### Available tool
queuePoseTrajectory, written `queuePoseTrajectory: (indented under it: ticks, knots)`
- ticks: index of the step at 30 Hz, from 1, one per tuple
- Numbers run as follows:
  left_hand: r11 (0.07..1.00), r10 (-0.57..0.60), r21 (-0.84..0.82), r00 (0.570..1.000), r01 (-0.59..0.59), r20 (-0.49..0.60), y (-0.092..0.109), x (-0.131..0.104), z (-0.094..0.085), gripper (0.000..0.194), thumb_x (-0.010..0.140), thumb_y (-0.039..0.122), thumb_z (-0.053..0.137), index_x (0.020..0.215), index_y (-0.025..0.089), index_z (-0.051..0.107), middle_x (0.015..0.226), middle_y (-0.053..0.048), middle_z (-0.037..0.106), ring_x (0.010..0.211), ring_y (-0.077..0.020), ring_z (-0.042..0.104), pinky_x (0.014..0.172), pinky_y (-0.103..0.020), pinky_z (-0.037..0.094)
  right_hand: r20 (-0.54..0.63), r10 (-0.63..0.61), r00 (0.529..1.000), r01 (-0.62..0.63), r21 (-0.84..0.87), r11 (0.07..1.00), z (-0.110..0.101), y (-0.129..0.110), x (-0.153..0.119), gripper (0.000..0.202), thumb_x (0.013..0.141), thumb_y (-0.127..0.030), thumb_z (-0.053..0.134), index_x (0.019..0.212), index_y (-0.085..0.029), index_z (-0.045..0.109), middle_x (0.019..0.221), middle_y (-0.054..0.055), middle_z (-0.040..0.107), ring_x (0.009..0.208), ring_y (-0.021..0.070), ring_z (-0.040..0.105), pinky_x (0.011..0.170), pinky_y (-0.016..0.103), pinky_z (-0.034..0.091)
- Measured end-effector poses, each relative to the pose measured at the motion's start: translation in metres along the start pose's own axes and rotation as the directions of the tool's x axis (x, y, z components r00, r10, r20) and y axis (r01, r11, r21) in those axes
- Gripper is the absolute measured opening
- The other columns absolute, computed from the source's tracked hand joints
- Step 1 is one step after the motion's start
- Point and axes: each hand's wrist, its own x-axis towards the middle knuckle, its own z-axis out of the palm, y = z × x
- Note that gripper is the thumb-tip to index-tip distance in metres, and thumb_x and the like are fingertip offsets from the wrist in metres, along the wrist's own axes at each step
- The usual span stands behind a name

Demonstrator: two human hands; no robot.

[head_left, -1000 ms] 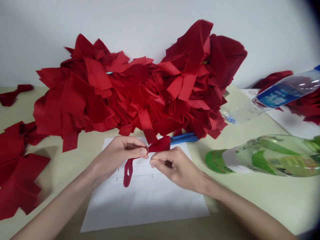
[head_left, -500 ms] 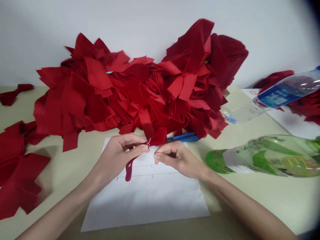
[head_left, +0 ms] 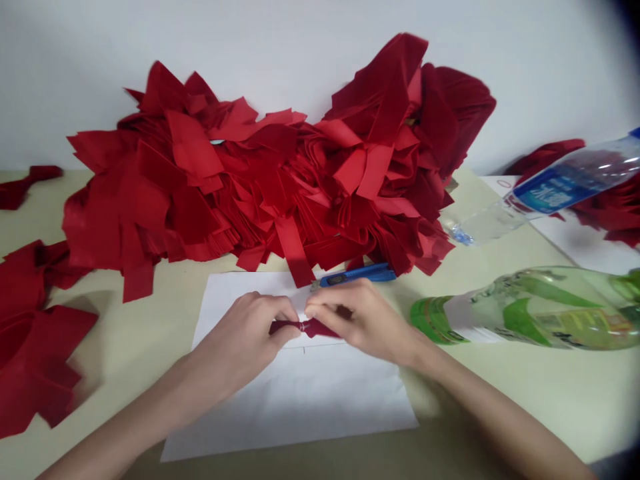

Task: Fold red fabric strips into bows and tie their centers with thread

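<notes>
A red velvet strip (head_left: 320,329) is stretched between my hands, low over the white paper (head_left: 290,413). White thread circles its narrow, gathered middle. My left hand (head_left: 260,330) is closed around the strip's left part, thumb and fingers pinching beside the thread. At the other side, my right hand (head_left: 357,313) is closed on the right part, its fingertips close to the thread and its palm hiding the strip's end. Thin ruled lines show on the paper below. Just behind my right hand lies a blue utility knife (head_left: 357,274).
A large heap of red fabric strips (head_left: 260,180) spreads along the wall. More red pieces (head_left: 40,367) lie at the left. To the right lie a green-labelled bottle (head_left: 540,310) and a clear blue-labelled bottle (head_left: 555,190), with another sheet and red strips behind.
Both hands have moved nearer my body and closer together. The strip, which hung down from my left hand, now lies level between both hands. The utility knife is more exposed.
</notes>
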Motion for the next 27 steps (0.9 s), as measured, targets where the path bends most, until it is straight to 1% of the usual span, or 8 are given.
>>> queuePoseTrajectory:
  ticks: [4,9,14,17,20,23,25,27]
  knots:
    - [0.998,-0.017,0.052,0.988,0.025,-0.153,-0.004,0.003,0.005,0.016,0.081,0.022,0.051,0.075,0.023,0.066,0.074,0.0,0.069,0.064,-0.018,0.059,0.059,-0.03,0.039,0.03,-0.152,0.988,0.151,-0.405,0.902,0.011,-0.015,-0.007,0.019,0.084,-0.01,0.043,0.072,-0.014,0.058,0.059,-0.002,0.046,0.053,0.0086,0.028,0.05,0.026,0.02]
    - [0.991,-0.037,-0.132,0.939,-0.009,-0.342,-0.009,0.004,0.002,0.014,0.081,0.033,0.055,0.079,0.024,0.064,0.081,0.0,0.067,0.073,-0.019,0.061,0.051,-0.026,0.039,-0.035,-0.028,0.999,0.02,-0.227,0.974,0.006,-0.013,-0.007,0.026,0.087,-0.014,0.044,0.062,-0.015,0.052,0.054,-0.005,0.035,0.05,0.0061,0.025,0.049,0.022,0.023]
    - [0.963,0.048,-0.26,0.995,-0.07,-0.088,-0.002,0.002,-0.007,0.013,0.081,0.029,0.056,0.075,0.021,0.065,0.074,0.001,0.064,0.07,-0.0151,0.058,0.06,-0.025,0.042,-0.165,0.093,0.982,-0.089,0.031,0.996,-0.019,-0.008,-0.003,0.025,0.09,-0.027,0.048,0.072,-0.014,0.06,0.059,-0.003,0.045,0.051,0.0056,0.031,0.047,0.02,0.026]
    - [0.918,0.113,-0.386,0.993,-0.096,0.023,-0.002,0.002,-0.015,0.014,0.081,0.029,0.059,0.074,0.02,0.067,0.073,0.001,0.066,0.071,-0.0144,0.058,0.064,-0.024,0.044,-0.178,0.164,0.97,-0.137,0.154,0.979,-0.027,0.003,0.0,0.026,0.089,-0.03,0.051,0.073,-0.013,0.062,0.062,-0.001,0.05,0.053,0.0068,0.035,0.047,0.021,0.028]
    - [0.9,0.018,-0.425,0.982,-0.097,-0.186,-0.009,0.007,-0.019,0.015,0.082,0.033,0.058,0.079,0.02,0.067,0.078,0.0,0.067,0.075,-0.0159,0.06,0.067,-0.026,0.045,-0.1,0.13,0.987,-0.109,0.194,0.975,-0.025,0.009,0.0,0.027,0.088,-0.03,0.051,0.069,-0.012,0.06,0.057,-0.002,0.045,0.051,0.0068,0.033,0.046,0.021,0.027]
    - [0.987,0.009,-0.145,0.932,-0.065,-0.361,-0.014,0.009,-0.02,0.014,0.081,0.031,0.057,0.08,0.02,0.066,0.079,-0.001,0.067,0.073,-0.0171,0.059,0.067,-0.028,0.043,-0.007,0.02,1.0,-0.019,0.106,0.994,-0.021,-0.001,-0.005,0.025,0.088,-0.025,0.05,0.068,-0.013,0.059,0.054,-0.004,0.04,0.049,0.0059,0.03,0.045,0.02,0.025]
    - [0.99,0.141,0.048,0.977,-0.135,-0.157,-0.012,0.006,-0.021,0.012,0.081,0.026,0.057,0.079,0.022,0.068,0.075,-0.001,0.067,0.07,-0.0169,0.058,0.065,-0.028,0.041,0.004,-0.02,1.0,0.02,0.057,0.998,-0.023,-0.009,-0.01,0.024,0.088,-0.024,0.049,0.069,-0.014,0.059,0.053,-0.004,0.037,0.048,0.0058,0.028,0.045,0.021,0.024]
    - [0.969,0.245,-0.006,0.953,-0.248,0.178,-0.006,0.0,-0.025,0.01,0.08,0.024,0.058,0.079,0.023,0.069,0.073,0.001,0.067,0.069,-0.0157,0.058,0.065,-0.027,0.041,-0.084,-0.014,0.996,0.015,0.015,1.0,-0.029,-0.011,-0.012,0.023,0.089,-0.025,0.05,0.071,-0.014,0.06,0.053,-0.005,0.035,0.048,0.0058,0.026,0.044,0.021,0.024]
